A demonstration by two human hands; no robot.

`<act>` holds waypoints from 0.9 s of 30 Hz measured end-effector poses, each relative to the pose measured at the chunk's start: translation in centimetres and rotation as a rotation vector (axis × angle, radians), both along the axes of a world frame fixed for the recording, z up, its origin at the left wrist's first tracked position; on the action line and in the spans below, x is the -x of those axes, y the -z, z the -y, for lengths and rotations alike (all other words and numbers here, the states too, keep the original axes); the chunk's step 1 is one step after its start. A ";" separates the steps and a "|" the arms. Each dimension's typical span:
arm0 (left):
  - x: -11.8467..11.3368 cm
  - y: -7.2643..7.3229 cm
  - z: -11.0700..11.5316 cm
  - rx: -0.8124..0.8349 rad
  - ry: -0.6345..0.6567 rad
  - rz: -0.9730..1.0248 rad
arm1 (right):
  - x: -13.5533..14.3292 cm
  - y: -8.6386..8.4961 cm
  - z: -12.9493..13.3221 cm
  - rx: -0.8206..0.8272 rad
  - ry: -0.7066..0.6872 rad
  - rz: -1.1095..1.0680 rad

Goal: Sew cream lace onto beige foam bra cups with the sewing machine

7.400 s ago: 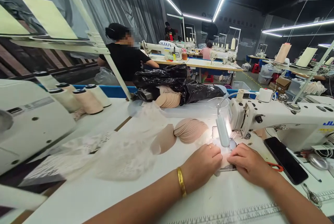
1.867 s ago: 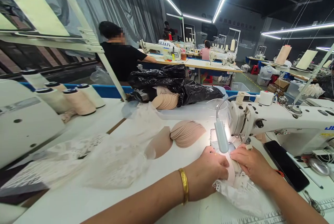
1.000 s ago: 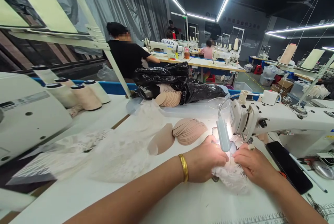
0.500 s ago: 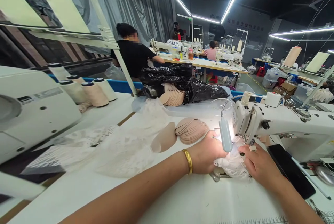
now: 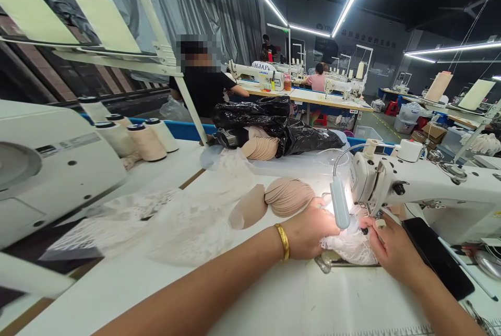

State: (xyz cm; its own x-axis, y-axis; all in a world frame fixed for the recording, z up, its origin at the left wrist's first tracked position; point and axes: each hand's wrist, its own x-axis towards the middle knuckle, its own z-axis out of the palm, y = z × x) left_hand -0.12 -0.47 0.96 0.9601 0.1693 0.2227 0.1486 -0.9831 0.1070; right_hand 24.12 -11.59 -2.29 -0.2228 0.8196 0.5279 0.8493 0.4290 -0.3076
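Observation:
White lace fabric (image 5: 348, 246) lies bunched under the head of a white sewing machine (image 5: 422, 174). My left hand (image 5: 315, 227), with a gold bangle at its wrist, is closed on the fabric's left side; the lamp hides some fingertips. On the right side, by the needle area, my right hand (image 5: 391, 244) pinches the lace with thumb and fingers. A grey lamp (image 5: 340, 204) on a bendable neck shines between the hands. Left of them lie a fanned stack of beige cup-shaped pads (image 5: 288, 196) and a separate beige pad (image 5: 248, 208).
More white lace (image 5: 188, 231) spreads over the table's left. Behind are a black plastic bag (image 5: 305, 138) and thread cones (image 5: 146, 142). A black phone (image 5: 438, 258) lies right of my right hand. A co-worker in black (image 5: 203, 85) sits beyond the table.
The view has shifted slightly. The lace between my hands lies a little differently, and my right thumb and fingers have moved slightly at its edge. Both hands keep their hold.

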 end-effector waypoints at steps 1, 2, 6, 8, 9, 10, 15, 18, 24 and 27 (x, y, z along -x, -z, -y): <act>0.1 0.0 0.0 0.007 0.009 -0.009 | 0.1 -0.2 0.2 -0.005 -0.005 0.006; 0.2 -0.1 0.0 0.013 0.012 -0.018 | 0.3 -0.4 0.4 -0.005 -0.019 0.017; 0.4 -0.5 0.8 0.004 -0.111 -0.063 | 1.7 -1.0 1.1 0.096 -0.178 0.095; 0.2 -0.8 1.7 -0.006 -0.232 -0.123 | 2.3 -0.9 0.9 0.148 -0.213 0.142; 0.0 -0.9 2.1 -0.002 -0.276 -0.161 | 2.4 -0.7 0.7 0.153 -0.202 0.171; -0.1 -1.0 2.5 0.006 -0.308 -0.194 | 2.4 -0.5 0.5 0.143 -0.183 0.200; 0.6 -1.7 3.2 0.088 -0.277 -0.226 | 0.7 1.2 -0.5 0.014 -0.045 0.298; 1.2 -1.8 2.8 0.060 -0.213 -0.202 | -0.7 1.2 -0.5 -0.045 -0.010 0.244; 0.3 -0.6 1.7 0.020 -0.014 -0.102 | -3.0 -1.3 0.5 0.222 -0.098 0.156; -0.1 0.1 1.4 0.015 -0.014 -0.066 | -3.2 -2.6 0.9 0.349 -0.125 0.027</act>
